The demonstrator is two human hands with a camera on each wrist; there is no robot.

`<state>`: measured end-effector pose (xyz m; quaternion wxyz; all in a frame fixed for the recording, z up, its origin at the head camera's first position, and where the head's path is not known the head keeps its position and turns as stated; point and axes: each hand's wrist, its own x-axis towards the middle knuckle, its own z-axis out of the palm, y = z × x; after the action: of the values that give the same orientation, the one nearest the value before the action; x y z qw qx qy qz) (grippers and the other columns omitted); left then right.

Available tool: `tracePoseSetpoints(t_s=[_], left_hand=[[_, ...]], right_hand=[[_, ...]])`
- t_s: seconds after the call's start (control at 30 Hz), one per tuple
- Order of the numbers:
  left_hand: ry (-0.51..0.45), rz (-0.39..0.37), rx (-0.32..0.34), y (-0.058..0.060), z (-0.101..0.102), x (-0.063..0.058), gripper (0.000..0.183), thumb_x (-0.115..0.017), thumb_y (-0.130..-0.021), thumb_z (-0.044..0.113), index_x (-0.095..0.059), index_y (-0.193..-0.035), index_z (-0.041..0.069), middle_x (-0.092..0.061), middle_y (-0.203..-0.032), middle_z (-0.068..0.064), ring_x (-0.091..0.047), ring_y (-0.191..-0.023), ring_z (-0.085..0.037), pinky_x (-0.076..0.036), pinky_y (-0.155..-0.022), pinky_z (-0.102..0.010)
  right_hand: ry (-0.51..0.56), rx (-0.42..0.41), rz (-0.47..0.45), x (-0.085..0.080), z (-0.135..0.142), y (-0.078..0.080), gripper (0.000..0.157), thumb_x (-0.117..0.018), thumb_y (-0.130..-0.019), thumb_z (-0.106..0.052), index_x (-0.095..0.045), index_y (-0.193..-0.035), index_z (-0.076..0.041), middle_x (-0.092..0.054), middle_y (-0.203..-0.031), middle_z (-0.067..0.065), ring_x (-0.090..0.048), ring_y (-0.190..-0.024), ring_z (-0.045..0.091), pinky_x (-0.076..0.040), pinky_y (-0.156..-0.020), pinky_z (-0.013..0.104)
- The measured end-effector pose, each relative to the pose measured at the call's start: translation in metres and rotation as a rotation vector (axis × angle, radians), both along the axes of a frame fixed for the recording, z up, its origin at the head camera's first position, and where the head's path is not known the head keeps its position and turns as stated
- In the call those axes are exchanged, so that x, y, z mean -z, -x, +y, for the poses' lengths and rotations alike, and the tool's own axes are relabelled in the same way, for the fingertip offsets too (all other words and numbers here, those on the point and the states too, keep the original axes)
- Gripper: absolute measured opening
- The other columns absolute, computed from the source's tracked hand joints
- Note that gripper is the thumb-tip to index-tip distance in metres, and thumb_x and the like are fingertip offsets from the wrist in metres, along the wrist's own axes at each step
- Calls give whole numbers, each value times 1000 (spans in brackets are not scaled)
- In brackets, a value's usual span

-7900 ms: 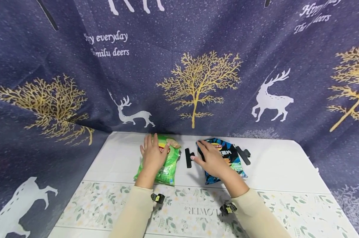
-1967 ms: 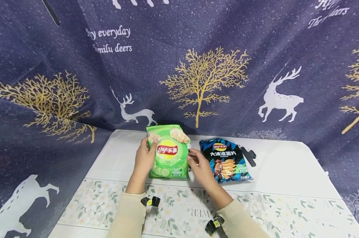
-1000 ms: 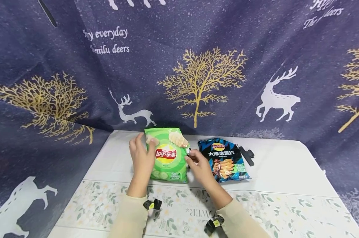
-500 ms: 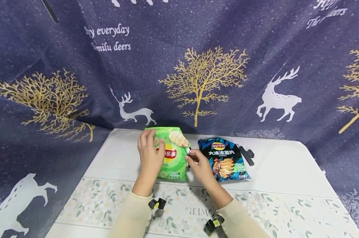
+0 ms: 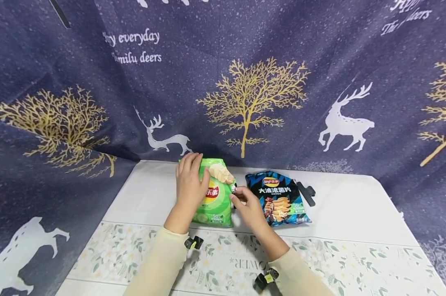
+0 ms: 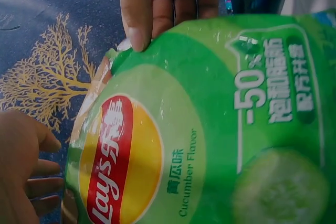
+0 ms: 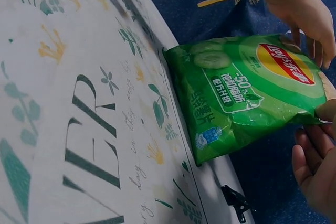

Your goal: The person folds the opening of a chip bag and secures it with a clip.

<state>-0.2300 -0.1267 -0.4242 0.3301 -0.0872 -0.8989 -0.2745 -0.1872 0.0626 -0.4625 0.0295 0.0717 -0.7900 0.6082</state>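
Note:
A green bag of potato chips (image 5: 215, 209) is propped up at the back of the table, its upper right corner silvery and looking torn. My right hand (image 5: 250, 207) pinches that right edge between thumb and fingers, as the left wrist view also shows at the bag (image 6: 220, 98). My left hand (image 5: 190, 183) lies over the bag's upper left part, fingers extended toward its top edge. In the right wrist view the left hand (image 7: 299, 11) hangs over the top of the bag (image 7: 231, 98); exact contact is hard to tell.
A blue and black chip bag (image 5: 276, 199) lies flat right of the right hand. Beside it is a black clip (image 5: 306, 193). A black clip (image 7: 237, 203) also shows in the right wrist view. Behind the white table (image 5: 356, 205) hangs a dark blue curtain (image 5: 215, 82).
My right hand has left the blue bag and taken hold of the green bag's right edge. The green bag has been tilted up. My left hand has shifted from its left side across its front.

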Motion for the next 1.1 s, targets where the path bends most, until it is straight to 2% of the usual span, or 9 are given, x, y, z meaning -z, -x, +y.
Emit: tracePoseSetpoints(t_s=[0.23, 0.37, 0.57, 0.87, 1.1], left_hand=[[69, -37, -10, 6, -1, -5, 39, -58, -98, 23, -66, -131, 4, -65, -128, -14, -48, -137, -35, -22, -123, -58], [87, -44, -10, 7, 0, -7, 37, -58, -98, 24, -68, -128, 5, -66, -123, -14, -52, -131, -34, -25, -121, -58], [74, -13, -1, 9, 0, -8, 31, -59, -97, 20, -71, -121, 4, -66, -116, -15, -59, -116, -35, -33, -116, -54], [33, 11, -9, 10, 0, -9, 24, -61, -95, 18, -73, -110, 4, -64, -107, -15, -57, -106, -35, -37, -110, -52], [10, 23, -11, 9, -1, -9, 18, -63, -94, 15, -73, -104, 4, -64, -103, -14, -57, -106, -35, -37, -109, -52]], right_hand=[[-11, 4, 22, 1, -2, 0, 11, -66, -98, -12, -68, -107, -6, -71, -108, 13, -67, -102, 29, -54, -93, 44], [-9, -11, 18, 12, -1, 7, 12, -66, -98, -11, -68, -107, -4, -70, -108, 15, -67, -103, 31, -53, -94, 49], [-22, -8, 37, 30, 1, 16, 13, -67, -98, -16, -69, -108, -8, -70, -110, 11, -67, -103, 25, -55, -93, 42], [-36, -31, 84, 32, 4, 16, 11, -67, -98, -23, -69, -106, -14, -70, -107, 4, -67, -98, 17, -56, -86, 30], [-8, -38, 74, 30, 7, 16, 20, -63, -101, -31, -69, -115, -17, -70, -110, 3, -65, -98, 16, -55, -87, 31]])
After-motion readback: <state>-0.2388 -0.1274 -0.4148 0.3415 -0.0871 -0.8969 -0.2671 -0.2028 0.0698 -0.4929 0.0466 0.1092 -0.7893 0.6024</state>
